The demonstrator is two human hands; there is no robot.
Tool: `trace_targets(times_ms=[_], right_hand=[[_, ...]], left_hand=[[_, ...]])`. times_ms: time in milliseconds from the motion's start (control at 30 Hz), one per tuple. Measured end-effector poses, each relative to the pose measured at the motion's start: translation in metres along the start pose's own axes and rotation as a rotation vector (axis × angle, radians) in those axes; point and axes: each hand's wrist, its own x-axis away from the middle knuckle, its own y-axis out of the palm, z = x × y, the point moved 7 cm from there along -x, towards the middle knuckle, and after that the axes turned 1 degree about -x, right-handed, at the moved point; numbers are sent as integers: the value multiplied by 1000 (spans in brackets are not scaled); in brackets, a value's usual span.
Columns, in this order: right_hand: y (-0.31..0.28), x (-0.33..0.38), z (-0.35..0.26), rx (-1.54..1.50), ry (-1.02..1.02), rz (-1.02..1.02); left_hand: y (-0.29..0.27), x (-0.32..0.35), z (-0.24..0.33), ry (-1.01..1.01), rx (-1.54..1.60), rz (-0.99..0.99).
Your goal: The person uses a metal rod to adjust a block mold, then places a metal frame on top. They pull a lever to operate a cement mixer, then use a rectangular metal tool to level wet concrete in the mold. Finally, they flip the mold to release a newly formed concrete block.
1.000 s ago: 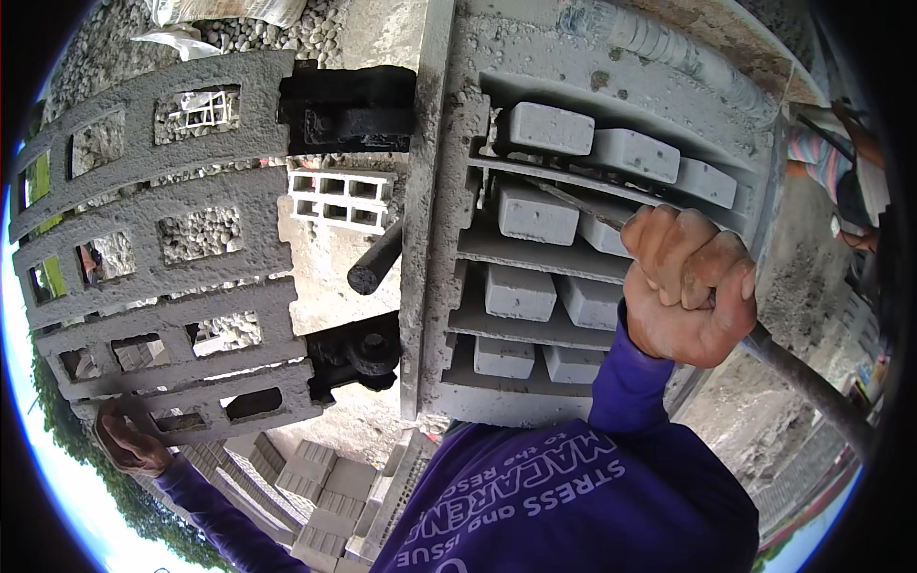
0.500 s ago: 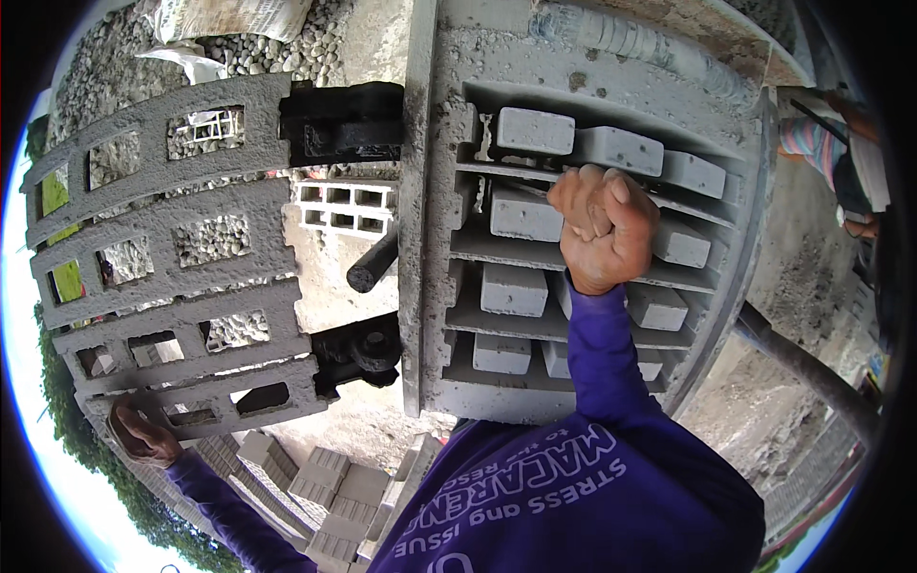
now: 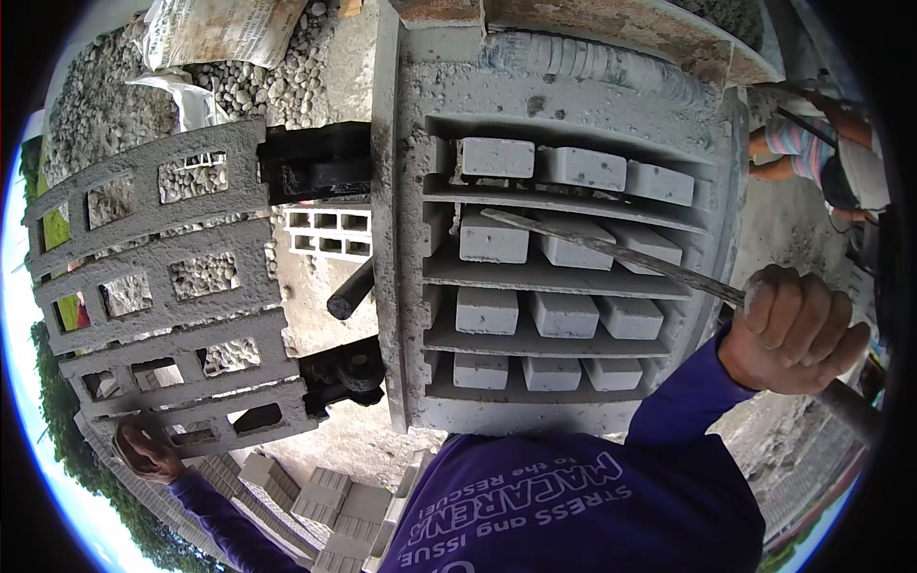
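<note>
My right hand (image 3: 795,329) is a closed fist around a thin, worn stick (image 3: 621,253). The stick slants up and left over the block mold (image 3: 406,286), and its pointed end lies above the second row. Inside the mold, several pale grey rectangular cores (image 3: 493,237) stand in rows between thin plates. At the far left, my left hand (image 3: 148,451) is curled around the lower outer corner of a slotted metal frame (image 3: 143,306). Rough cement coats this frame, which is joined to the mold's side by two black hinge-like brackets (image 3: 315,162).
Hollow blocks (image 3: 330,232) lie on the ground beyond the frame. Gravel (image 3: 267,88) and a sack (image 3: 220,33) are at the upper left. Stacked grey blocks (image 3: 330,497) stand below. Another person (image 3: 812,153) is at the upper right; a dark pole (image 3: 850,411) is at right.
My right fist has swung right and nearer, from over the mold's cores to beyond its right edge, bringing the stick's length into view. My left hand stays on the frame's corner.
</note>
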Motion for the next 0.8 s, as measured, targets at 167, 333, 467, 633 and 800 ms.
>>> trace_targets(times_ms=[167,333,467,633,800], right_hand=[[-37,24,-92,-37,-94,97],[-35,-1,-69,111,-78,91],[-27,-30,-37,135,-9,51],[-79,17,171,83,54,352],[-32,-6,138,148,-43,296]], left_hand=[[-1,9,-12,-44,-59,-29],[-2,0,-6,-33,-55,-38],[-5,4,-3,17,-115,-38],[1,-9,-1,47,-140,-71],[-13,0,-4,7,-84,-58]])
